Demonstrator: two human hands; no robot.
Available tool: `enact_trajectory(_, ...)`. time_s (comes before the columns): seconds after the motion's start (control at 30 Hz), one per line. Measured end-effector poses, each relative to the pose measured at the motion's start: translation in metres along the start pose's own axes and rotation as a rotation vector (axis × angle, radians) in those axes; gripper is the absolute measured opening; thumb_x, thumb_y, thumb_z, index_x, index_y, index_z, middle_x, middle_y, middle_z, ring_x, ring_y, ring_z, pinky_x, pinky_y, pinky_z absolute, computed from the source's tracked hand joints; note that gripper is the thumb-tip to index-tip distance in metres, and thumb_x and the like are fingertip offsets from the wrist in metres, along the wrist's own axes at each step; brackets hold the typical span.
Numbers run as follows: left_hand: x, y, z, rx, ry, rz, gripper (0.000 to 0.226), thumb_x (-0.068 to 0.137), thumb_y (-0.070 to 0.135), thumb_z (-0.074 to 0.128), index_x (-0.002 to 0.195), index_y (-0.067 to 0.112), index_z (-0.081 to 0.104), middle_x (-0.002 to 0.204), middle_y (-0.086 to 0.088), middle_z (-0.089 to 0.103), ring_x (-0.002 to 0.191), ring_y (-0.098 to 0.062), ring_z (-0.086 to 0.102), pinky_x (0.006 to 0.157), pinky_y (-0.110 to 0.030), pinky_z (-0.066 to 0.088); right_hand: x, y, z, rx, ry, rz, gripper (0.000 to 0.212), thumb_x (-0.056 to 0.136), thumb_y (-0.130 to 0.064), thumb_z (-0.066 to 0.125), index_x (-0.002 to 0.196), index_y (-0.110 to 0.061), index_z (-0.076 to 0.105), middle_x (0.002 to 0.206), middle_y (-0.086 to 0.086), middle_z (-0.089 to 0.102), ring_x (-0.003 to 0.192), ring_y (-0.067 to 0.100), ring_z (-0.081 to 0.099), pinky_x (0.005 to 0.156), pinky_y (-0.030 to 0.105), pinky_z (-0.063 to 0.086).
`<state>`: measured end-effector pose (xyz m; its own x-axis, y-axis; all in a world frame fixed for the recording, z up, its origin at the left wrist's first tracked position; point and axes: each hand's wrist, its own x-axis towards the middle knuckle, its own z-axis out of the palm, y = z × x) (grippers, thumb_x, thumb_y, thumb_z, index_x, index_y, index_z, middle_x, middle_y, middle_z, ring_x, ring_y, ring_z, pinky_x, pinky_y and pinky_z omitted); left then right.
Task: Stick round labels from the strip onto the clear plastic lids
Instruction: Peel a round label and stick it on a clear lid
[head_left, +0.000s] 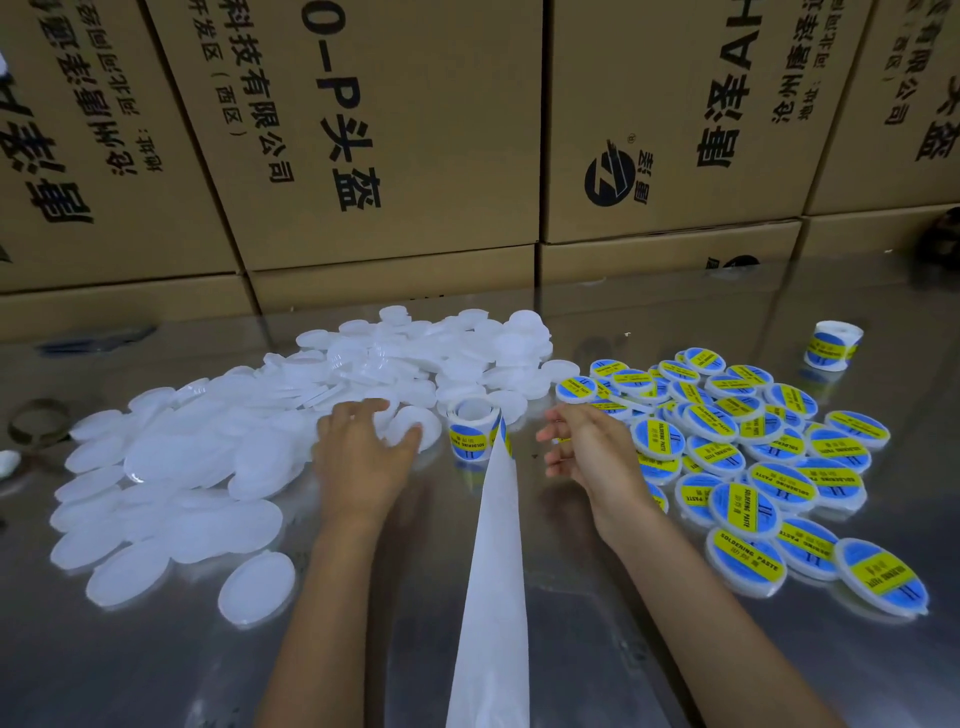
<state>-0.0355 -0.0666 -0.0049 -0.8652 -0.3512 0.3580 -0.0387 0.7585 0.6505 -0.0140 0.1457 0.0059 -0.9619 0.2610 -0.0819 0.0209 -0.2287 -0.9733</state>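
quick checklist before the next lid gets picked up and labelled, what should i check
1. Blank lid within reach: ok. The left hand rests its fingers on a plain lid at the edge of the unlabelled pile.
2. Label supply: ok. The label roll stands between the hands, blue and yellow labels showing.
3. Backing strip free: ok, it trails toward the viewer.
4. Right hand ready with a label: cannot tell. Its fingers are curled, with a bit of yellow at the fingertips.
5. Room for finished lids: ok. The labelled pile lies to the right, apart from the blanks.
6. Spare roll: ok, on the table.
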Motion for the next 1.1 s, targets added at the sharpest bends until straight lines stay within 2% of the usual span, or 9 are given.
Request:
enact_trajectory(0.13,-0.003,0.005,0.019,0.152,-0.076,0.038,0.068,0.085,0.051,0.071,0.140,0.014,0.056,0.140,-0.010,0.050,0.133,-0.031,0.036,0.111,-0.041,0.031,-0.002,0.004,0.003,-0.060,-0.013,-0.024,0.021,0.097,-0.013,0.050,0.084,-0.009,0.066,0.065,0.003,0.063,0.047,0.014,0.049,0.045,0.025,0.045)
enact_trajectory(0.37,0.001,0.001,0.019,0.161,-0.001,0.070,0.061,0.086,0.046,0.074,0.136,0.014,0.061,0.133,-0.010,0.052,0.124,-0.029,0.040,0.103,-0.039,0.034,0.000,0.009,0.004,-0.108,-0.018,-0.044,0.020,0.096,-0.013,0.050,0.085,-0.009,0.066,0.066,0.003,0.064,0.046,0.012,0.049,0.043,0.024,0.043)
enact_trajectory(0.53,0.001,0.011,0.002,-0.364,0.023,-0.122,0.055,0.081,0.021,0.083,0.130,0.021,0.058,0.118,-0.008,0.066,0.106,-0.024,0.060,0.087,-0.034,0.047,0.002,0.012,0.004,-0.156,0.010,-0.079,0.018,0.095,-0.014,0.052,0.087,-0.009,0.067,0.067,-0.001,0.064,0.054,0.014,0.051,0.048,0.027,0.045)
enact_trajectory(0.63,-0.001,0.019,-0.009,-0.671,-0.033,-0.233,0.049,0.084,0.008,0.078,0.120,0.029,0.054,0.092,0.002,0.077,0.081,-0.020,0.070,0.079,-0.036,0.056,0.004,0.016,0.006,-0.274,0.029,-0.162,0.011,0.094,-0.019,0.058,0.093,-0.013,0.066,0.088,0.001,0.067,0.074,0.012,0.059,0.068,0.032,0.052)
enact_trajectory(0.73,-0.003,0.025,-0.017,-0.880,-0.075,-0.260,0.048,0.085,-0.001,0.073,0.115,0.030,0.053,0.076,0.006,0.076,0.065,-0.015,0.071,0.064,-0.031,0.058,0.005,0.022,0.008,-0.371,-0.058,-0.269,0.010,0.094,-0.017,0.061,0.104,-0.017,0.063,0.099,-0.004,0.066,0.082,-0.006,0.059,0.071,0.007,0.045)
enact_trajectory(0.83,-0.006,0.033,-0.019,-0.990,-0.178,-0.278,0.052,0.084,-0.003,0.073,0.120,0.028,0.054,0.084,0.000,0.078,0.075,-0.020,0.075,0.061,-0.024,0.059,0.008,0.031,0.010,-0.475,-0.152,-0.308,0.031,0.097,-0.018,0.058,0.128,-0.021,0.054,0.121,-0.006,0.061,0.108,0.003,0.057,0.087,0.010,0.042)
enact_trajectory(0.97,-0.014,0.044,-0.009,-0.988,-0.328,-0.313,0.032,0.087,0.003,0.072,0.117,0.010,0.062,0.106,-0.015,0.075,0.087,-0.025,0.077,0.078,-0.030,0.062,0.013,0.037,0.012,-0.525,-0.256,-0.259,0.052,0.099,-0.022,0.054,0.148,-0.025,0.037,0.142,-0.006,0.050,0.128,0.009,0.049,0.106,0.027,0.040)
enact_trajectory(1.03,-0.017,0.047,-0.002,-0.967,-0.373,-0.330,0.023,0.090,0.005,0.068,0.112,0.008,0.062,0.113,-0.017,0.072,0.086,-0.025,0.077,0.088,-0.037,0.060,0.014,0.039,0.013,-0.544,-0.277,-0.260,0.056,0.099,-0.023,0.056,0.150,-0.026,0.035,0.142,-0.003,0.053,0.129,0.012,0.051,0.110,0.032,0.042)
enact_trajectory(1.1,-0.017,0.049,0.005,-0.952,-0.389,-0.374,0.033,0.092,0.008,0.065,0.124,0.006,0.058,0.121,-0.016,0.068,0.084,-0.023,0.077,0.088,-0.036,0.059,0.013,0.040,0.014,-0.543,-0.268,-0.278,0.057,0.096,-0.022,0.062,0.148,-0.024,0.038,0.133,-0.002,0.060,0.123,0.013,0.057,0.107,0.032,0.045)
